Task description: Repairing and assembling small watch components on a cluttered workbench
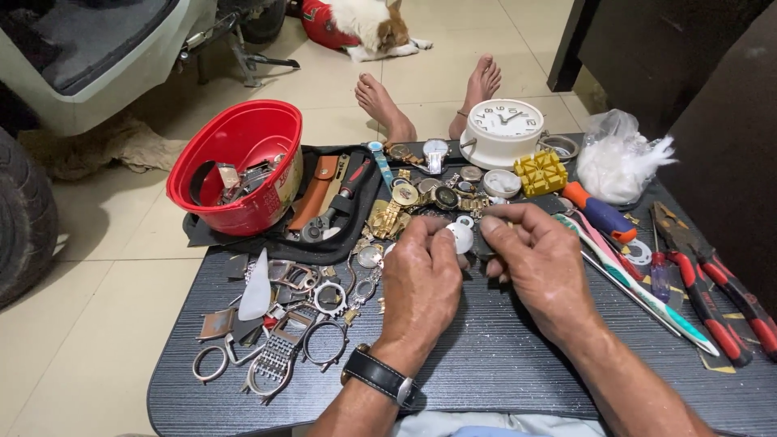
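Closest to the camera is the left forearm with a black-strapped wristwatch (380,376), right at the near edge of a dark wood-grain table (502,364).

Going left to right: on the near left of the table there's a scatter of metal watch cases and bracelet bits (279,340), plus a pale flat plastic piece (257,290). Behind that, far left, sits a red plastic bowl (235,166) with more parts in it, resting on a black cloth (267,243) next to a brown leather strap (316,193).

Middle of the table — the left hand (421,279) is curled in, thumb and fingertips pinched shut on a small round white piece (460,236). So that white piece is up off the table, held between both hands, just in front of a pile of gold and silver watches (405,198). The right hand (538,259) is just beside it, fingers bunched closed at the tips; whether it's pinching something tiny I can't tell, nothing shows between the fingers.

Far middle: a white round alarm clock (502,129) and a yellow block (541,171). Past the table edge, 2 bare feet (429,101) on the tile floor.

On the right — a clear plastic bag with white stuff (619,158), an orange-and-blue handled screwdriver (599,212), and red-handled pliers (720,291) at the far right edge.
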